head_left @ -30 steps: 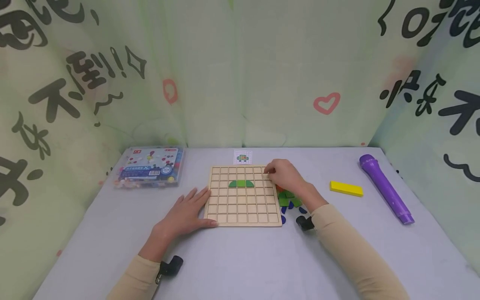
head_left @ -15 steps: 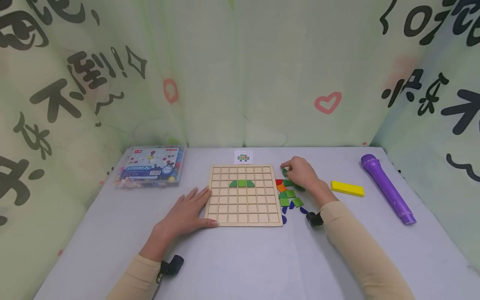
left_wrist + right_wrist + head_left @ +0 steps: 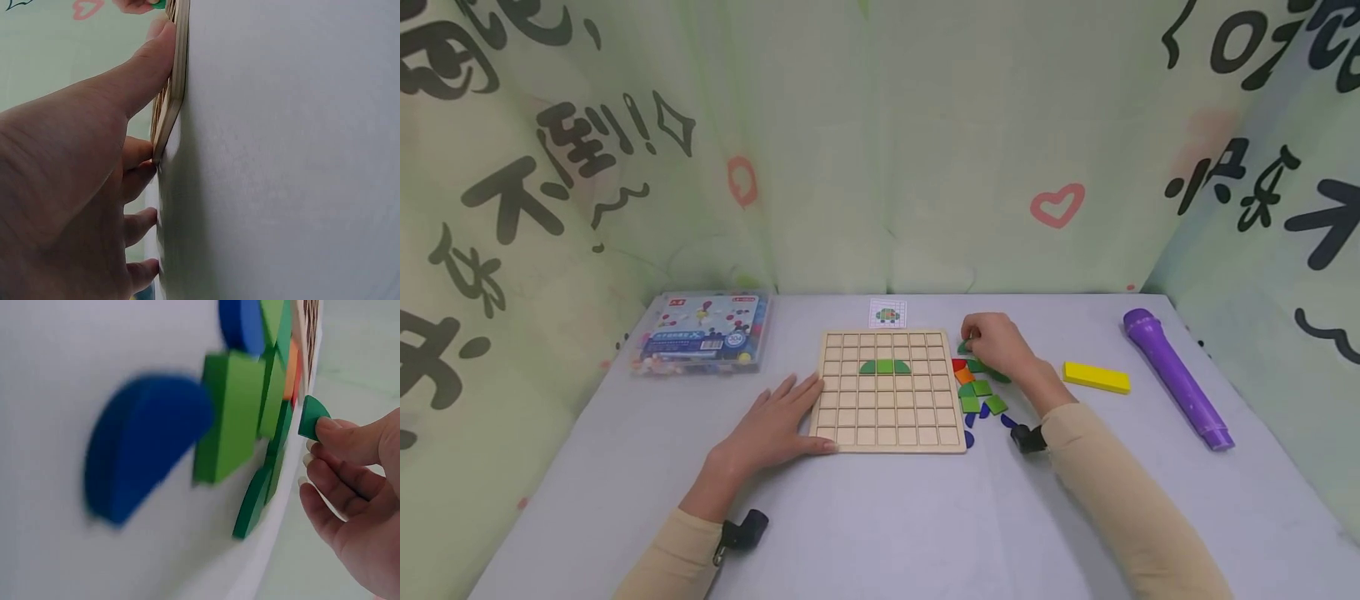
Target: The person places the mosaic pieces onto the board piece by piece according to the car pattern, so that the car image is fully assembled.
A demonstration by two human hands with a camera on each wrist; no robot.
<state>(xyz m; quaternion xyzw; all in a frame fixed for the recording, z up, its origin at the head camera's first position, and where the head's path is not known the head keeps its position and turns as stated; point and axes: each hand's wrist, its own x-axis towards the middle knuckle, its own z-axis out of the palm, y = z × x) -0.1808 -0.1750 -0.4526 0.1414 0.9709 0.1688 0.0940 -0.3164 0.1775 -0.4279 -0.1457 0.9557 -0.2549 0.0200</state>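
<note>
My left hand (image 3: 775,429) rests at the left side of a wooden grid board (image 3: 887,417), fingers extended, thumb on its near edge. Two dark green quarter-circle pieces flank a light green square (image 3: 885,367) in the board's upper rows. Beyond the board's right edge, my right hand (image 3: 1000,343) pinches a dark green quarter-circle piece (image 3: 310,417) between thumb and fingers, held above the table. Under and near that hand lie loose pieces: light green squares (image 3: 231,419), dark green curved pieces (image 3: 251,503), an orange piece (image 3: 964,377), a red one (image 3: 958,364) and blue curved ones (image 3: 147,434).
A small pattern card (image 3: 887,314) lies behind the board. At the back left stands a clear box (image 3: 703,333) of colourful parts. To the right are a yellow block (image 3: 1096,377) and a purple microphone-shaped object (image 3: 1180,379). A printed curtain (image 3: 880,167) closes off the back.
My right hand has moved from the board's upper right corner to the right, over the loose pieces, and now pinches a dark green piece. The left hand stays in place.
</note>
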